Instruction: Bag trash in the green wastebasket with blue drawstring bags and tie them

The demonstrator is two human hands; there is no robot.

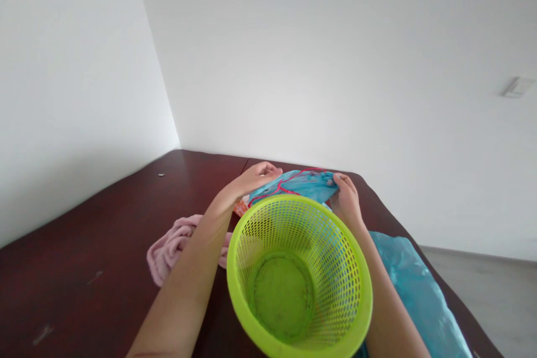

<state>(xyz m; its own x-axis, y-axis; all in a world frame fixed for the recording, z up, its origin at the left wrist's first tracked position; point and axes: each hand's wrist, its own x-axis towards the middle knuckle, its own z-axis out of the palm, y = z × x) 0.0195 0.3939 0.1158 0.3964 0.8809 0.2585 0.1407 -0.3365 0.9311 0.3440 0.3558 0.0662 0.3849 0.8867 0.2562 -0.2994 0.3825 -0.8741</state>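
I face a dark red-brown bench (109, 218) with a shiny top and a thin seam near its far edge. To my left on it lies a crumpled, soft pink cloth (173, 247), partly hidden from view. Farther off, near the left wall (75, 67), sits a tiny pale scrap (161, 175); nearer me, the surface shows a pale scuff (42, 334). To my right, a rumpled light-blue plastic sheet (413, 277) lies along the edge. A plain white back wall (314, 67) rises ahead, with a white, blurred switch plate (518, 87) at far right. Below it I see pale grey floor (474, 279).
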